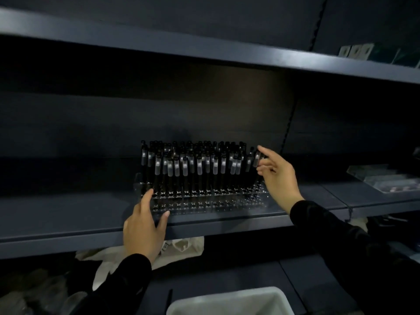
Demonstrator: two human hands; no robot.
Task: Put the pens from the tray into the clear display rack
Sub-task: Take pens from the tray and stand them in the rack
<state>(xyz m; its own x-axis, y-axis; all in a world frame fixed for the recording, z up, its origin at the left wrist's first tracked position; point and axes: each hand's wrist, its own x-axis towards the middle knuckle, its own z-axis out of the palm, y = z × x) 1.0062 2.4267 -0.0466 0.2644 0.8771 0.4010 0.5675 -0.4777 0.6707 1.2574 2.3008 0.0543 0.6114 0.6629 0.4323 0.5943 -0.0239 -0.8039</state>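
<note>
Clear plastic cap of one black pen (pixel 256 158) sits at the fingertips of the right hand (pixel 280 176), centre right of the frame; index and thumb appear to pinch it near the top, other fingers spread loose. The pen stands at the right end of the rack, whether fully seated I cannot tell.

Left hand (pixel 145 226), lower centre: fingers straight, resting on the front left corner of the clear acrylic display rack with rows of round holes (pixel 204 204), thumb along its front edge. Steadying, not clasping.

Rack stands on the dark blue-grey metal shelf (pixel 68 221), close to the shelf's front lip. Black pens with clear caps (pixel 193 164) fill the back rows upright; the two front rows of holes show empty.

White plastic tray (pixel 229 301) at bottom centre, below the shelf; its contents are not visible from here.

Step, as judged: seating a pen at the right end. Next calls for letting go, drawing the right hand back and down to the tray, then aiming for a front hole.

Room: the upper shelf overhangs well above the pen tops. Open shelf on both sides of the rack. Packed neighbours leave little slack sideways; a knock could tilt them.
</note>
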